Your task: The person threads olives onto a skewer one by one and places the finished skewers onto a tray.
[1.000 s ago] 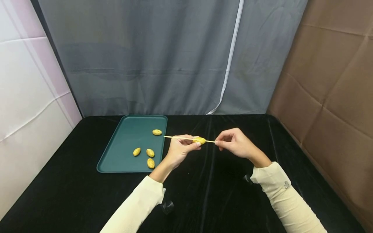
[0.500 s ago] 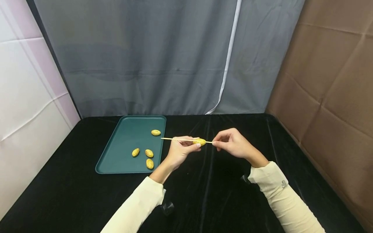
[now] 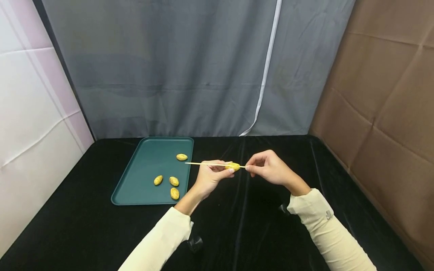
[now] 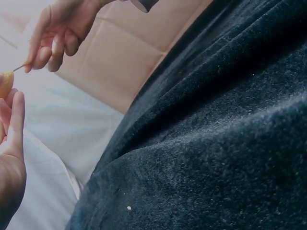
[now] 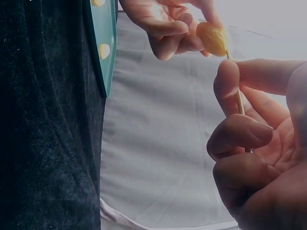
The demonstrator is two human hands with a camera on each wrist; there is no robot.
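Observation:
Above the black-covered table, my left hand [image 3: 208, 179] pinches a small yellow mottled oval piece [image 3: 234, 166], perhaps a baby potato, between thumb and fingers. A thin wooden skewer [image 3: 198, 163] runs through it lengthwise, held nearly level. Most of its length sticks out to the left, past the left hand. My right hand [image 3: 270, 168] pinches the short right end between thumb and index finger. In the right wrist view, the skewer [image 5: 239, 99] continues behind the right fingertips into the palm area, and the yellow piece [image 5: 212, 38] lies just beyond them.
A green rectangular tray [image 3: 139, 177] lies at the left, with several yellow oval pieces on it, one of them a piece [image 3: 181, 157] near its right edge. A grey curtain [image 3: 169, 75] hangs behind the table, and a brown cloth wall [image 3: 383, 113] stands at the right.
My right hand has moved left, closer to the yellow piece. The skewer has slid left through it, leaving less showing on the right and more on the left. The left hand keeps its grip.

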